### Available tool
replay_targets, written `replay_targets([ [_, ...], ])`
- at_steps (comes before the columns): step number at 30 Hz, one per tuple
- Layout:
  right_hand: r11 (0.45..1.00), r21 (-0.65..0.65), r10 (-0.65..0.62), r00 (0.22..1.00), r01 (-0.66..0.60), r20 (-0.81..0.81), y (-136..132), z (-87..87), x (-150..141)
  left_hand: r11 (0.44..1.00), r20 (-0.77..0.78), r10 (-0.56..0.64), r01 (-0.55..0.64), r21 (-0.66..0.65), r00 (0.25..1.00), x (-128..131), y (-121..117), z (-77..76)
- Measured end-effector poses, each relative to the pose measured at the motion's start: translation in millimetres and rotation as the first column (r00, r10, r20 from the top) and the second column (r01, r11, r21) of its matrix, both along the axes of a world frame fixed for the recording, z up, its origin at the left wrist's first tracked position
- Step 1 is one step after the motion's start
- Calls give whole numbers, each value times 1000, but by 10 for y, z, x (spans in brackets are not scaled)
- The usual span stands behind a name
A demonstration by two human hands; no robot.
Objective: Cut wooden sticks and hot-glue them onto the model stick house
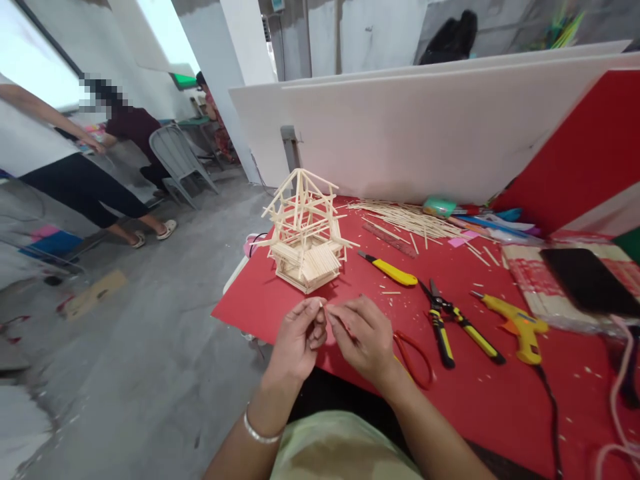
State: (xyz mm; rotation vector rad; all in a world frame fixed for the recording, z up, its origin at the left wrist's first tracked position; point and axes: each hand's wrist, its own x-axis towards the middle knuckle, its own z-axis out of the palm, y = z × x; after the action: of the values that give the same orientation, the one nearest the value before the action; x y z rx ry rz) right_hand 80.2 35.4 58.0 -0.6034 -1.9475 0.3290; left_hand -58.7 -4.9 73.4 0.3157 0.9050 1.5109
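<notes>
Near the table's front left edge, my left hand [301, 331] is closed in a pinch, with a tiny pale piece [321, 304] showing at its fingertips. Just beside it, the fingers of my right hand [364, 333] are pinched together, and what they hold, if anything, is too small to make out. Beyond both hands stands a small pavilion-like model [320, 264] built of thin wooden sticks, with an open stick roof frame. It rests on the red tabletop [250, 308]; neither hand touches it.
Right of the model lie a yellow utility knife [395, 272], pruning shears [443, 313], red-handled pliers [415, 360] and a yellow glue gun [520, 327] with its cord. Loose wooden sticks [410, 219] lie behind. A phone [593, 280] rests at right. White boards [400, 133] stand behind; people are at left.
</notes>
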Motion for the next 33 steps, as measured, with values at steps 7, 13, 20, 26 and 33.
replay_targets([
  [7, 996, 60, -77, 993, 71, 89, 87, -33, -115, 998, 59, 34, -30, -62, 998, -16, 59, 5],
  [13, 990, 112, -100, 986, 86, 135, 146, -101, -217, 996, 51, 52, -48, -71, 997, -78, 100, -43],
  [20, 992, 99, -90, 983, 74, 162, 155, -168, -259, 997, 16, 45, -44, -57, 999, -133, 112, -105],
  [26, 995, 73, -80, 984, 70, 156, 177, -197, -300, 994, 17, 99, -98, -50, 995, -146, 122, -110],
  [33, 996, 42, -78, 985, 73, 153, 173, -167, -328, 987, 34, 145, -142, -76, 989, -158, 148, -110],
])
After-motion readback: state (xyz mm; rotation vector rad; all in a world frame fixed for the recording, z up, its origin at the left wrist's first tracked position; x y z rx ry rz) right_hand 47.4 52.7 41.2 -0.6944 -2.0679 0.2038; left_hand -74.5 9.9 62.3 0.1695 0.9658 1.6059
